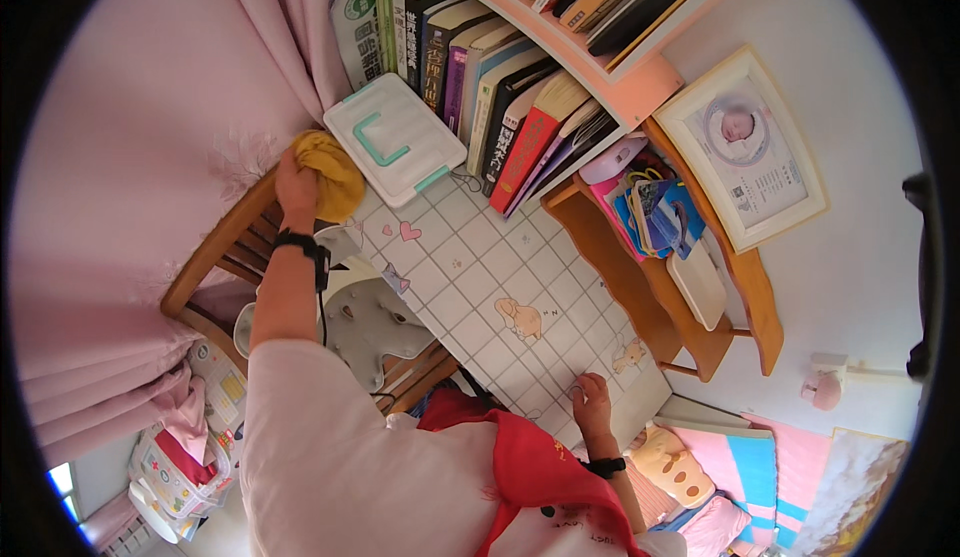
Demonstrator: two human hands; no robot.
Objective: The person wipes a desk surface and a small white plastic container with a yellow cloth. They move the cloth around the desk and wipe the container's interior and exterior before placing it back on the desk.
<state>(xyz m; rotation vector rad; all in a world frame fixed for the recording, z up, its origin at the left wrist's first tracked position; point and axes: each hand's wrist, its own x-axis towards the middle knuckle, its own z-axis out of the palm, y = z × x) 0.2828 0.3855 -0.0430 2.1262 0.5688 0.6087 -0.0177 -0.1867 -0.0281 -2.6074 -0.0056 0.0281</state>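
My left hand (298,186) grips a crumpled yellow cloth (337,178) at the far left corner of the desk, beside the top rail of a wooden chair (217,249). Right next to the cloth lies a white plastic case with a green handle (405,133). My right hand (591,399) rests on the near right part of the tiled-pattern desk cover (457,287), its fingers partly curled; nothing is plainly visible in it.
Upright books (480,92) line the back of the desk under a pink shelf (600,81). A wooden desktop rack (675,317) holds cards and a white tray (697,283); a framed picture (750,152) stands above it. A grey cushion (367,332) lies on the chair.
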